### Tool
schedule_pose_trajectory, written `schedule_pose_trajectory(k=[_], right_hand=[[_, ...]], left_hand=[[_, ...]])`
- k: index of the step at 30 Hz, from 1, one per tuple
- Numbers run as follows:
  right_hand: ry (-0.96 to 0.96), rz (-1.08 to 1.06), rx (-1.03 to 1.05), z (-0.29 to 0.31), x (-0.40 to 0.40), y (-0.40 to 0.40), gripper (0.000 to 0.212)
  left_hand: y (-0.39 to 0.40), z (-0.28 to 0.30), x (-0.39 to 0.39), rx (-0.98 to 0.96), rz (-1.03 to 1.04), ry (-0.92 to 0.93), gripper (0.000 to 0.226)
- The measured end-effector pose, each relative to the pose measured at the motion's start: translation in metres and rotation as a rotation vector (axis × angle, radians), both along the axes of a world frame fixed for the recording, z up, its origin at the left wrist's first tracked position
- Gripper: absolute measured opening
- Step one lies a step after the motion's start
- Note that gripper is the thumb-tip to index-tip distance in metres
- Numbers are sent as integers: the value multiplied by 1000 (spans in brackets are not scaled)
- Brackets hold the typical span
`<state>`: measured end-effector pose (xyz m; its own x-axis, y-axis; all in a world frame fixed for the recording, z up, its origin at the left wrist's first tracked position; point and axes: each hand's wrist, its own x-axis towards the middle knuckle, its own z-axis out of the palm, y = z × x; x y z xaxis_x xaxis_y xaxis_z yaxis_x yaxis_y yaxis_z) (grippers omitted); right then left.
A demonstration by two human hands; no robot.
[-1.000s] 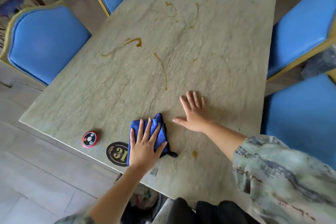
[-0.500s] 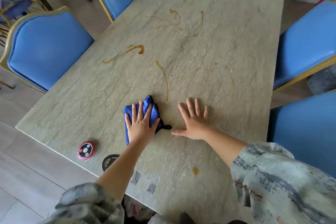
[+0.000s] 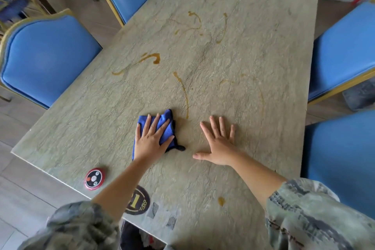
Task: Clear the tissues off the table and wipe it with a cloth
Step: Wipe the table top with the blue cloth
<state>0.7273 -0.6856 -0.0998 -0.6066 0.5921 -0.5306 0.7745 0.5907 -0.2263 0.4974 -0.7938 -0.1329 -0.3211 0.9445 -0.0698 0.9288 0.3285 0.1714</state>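
Note:
A folded blue cloth (image 3: 164, 126) lies on the pale green stone table (image 3: 253, 63), near its front half. My left hand (image 3: 151, 140) presses flat on the cloth with straight, spread fingers. To the right, my right hand (image 3: 218, 142) rests flat on the bare tabletop, fingers spread, holding nothing. Brown sauce streaks (image 3: 183, 91) run across the table beyond the cloth, one ending just past the cloth's far corner. A small brown spot (image 3: 221, 201) sits near the front edge. No tissues are in view.
A round red call button (image 3: 95, 178) and a dark oval number sticker (image 3: 138, 201) sit at the table's front left. Blue chairs with gold frames (image 3: 46, 61) surround the table on the left, far side and right (image 3: 345, 50).
My left hand has pushed the cloth forward, away from the front edge toward the sauce streak. My right hand has stayed flat on the table.

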Motion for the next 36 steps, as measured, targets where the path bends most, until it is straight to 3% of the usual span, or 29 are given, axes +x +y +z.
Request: schedule_pose_trajectory(k=[9,18,23,27,33,36], right_hand=[[26,-7,-28,1,1,-2,113],[-14,-12,-2,1,1,-4,111],[-6,-6,1,2,-1,-3,112],[-1,-13,-2,4,-2,-3,113],[20,-18,-6,5,-1,-4,113],[4,-17,6,4,0,-4,114]], left_hand=[[78,10,-40,-79,249,-118,66],[-21,-6,38,55,-191,16,59],[-1,-10,10,103,-380,35,52],[44,-4,-14,46,-390,20,53],[94,5,-7,-66,-198,14,60],[82,0,3,0,-358,48,57]])
